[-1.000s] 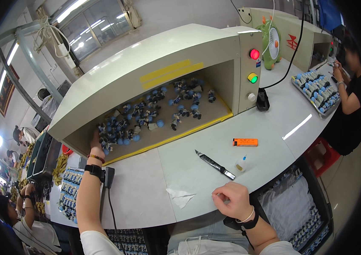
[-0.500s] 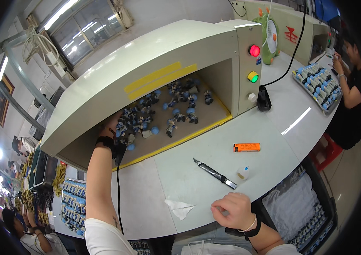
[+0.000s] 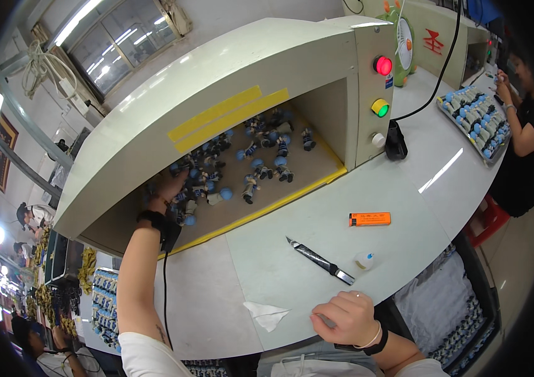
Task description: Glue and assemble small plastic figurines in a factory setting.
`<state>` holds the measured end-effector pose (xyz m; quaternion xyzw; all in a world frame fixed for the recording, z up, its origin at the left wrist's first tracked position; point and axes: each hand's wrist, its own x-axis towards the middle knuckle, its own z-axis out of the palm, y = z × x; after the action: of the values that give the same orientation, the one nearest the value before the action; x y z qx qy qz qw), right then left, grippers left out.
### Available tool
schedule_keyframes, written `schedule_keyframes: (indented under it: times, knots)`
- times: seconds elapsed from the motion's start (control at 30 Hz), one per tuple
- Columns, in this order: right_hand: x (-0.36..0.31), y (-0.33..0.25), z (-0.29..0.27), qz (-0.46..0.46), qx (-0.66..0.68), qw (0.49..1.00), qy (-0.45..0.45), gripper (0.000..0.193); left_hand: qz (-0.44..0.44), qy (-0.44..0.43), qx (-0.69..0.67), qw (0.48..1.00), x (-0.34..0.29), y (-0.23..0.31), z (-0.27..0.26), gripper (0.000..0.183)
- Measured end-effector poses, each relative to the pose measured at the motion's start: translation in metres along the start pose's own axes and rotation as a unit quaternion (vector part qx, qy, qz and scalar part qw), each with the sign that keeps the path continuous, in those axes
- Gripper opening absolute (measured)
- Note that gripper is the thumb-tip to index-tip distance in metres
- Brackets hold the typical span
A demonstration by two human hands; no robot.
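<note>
My left hand (image 3: pixel 171 185) reaches deep into a cream box-shaped machine (image 3: pixel 217 75), at the left side of a heap of small figurines (image 3: pixel 207 179) with light-blue heads and dark feet. Its fingertips are among the figurines and dim, so I cannot see whether they grip one. My right hand (image 3: pixel 346 317) rests at the table's near edge, its fingers curled in with nothing seen in them. Above it on the table lie a black craft knife (image 3: pixel 320 261) and a small clear bottle (image 3: pixel 364 261) with a pale-blue tip. A white scrap of tissue (image 3: pixel 267 315) is left of that hand.
The machine's front carries a red light (image 3: pixel 382 65) and a green one (image 3: pixel 380 108). An orange box (image 3: pixel 370 218) lies on the table (image 3: pixel 217 292). Trays of figurines stand left (image 3: pixel 105 298) and right (image 3: pixel 477 125), the latter beside a seated person (image 3: pixel 521 119). A black crate (image 3: pixel 484 276) sits below right.
My left hand has shifted slightly among the figurines inside the machine and shows more plainly. My right hand stays curled at the edge. The view has tilted a little.
</note>
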<state>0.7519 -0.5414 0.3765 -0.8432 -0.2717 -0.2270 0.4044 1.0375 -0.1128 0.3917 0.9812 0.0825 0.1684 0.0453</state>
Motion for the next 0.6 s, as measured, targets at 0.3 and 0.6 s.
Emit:
schedule_keyframes:
  times: [0.3,0.6]
  knots:
    - [-0.001,0.0,0.001,-0.02,-0.007,1.0,-0.001,0.009,0.054,-0.047,-0.159,0.985,-0.02,-0.027,-0.033,0.045]
    - [0.008,-0.013,-0.003,-0.023,-0.019,1.0,-0.001,0.006,0.347,0.035,0.173,0.921,-0.052,-0.025,-0.017,0.028]
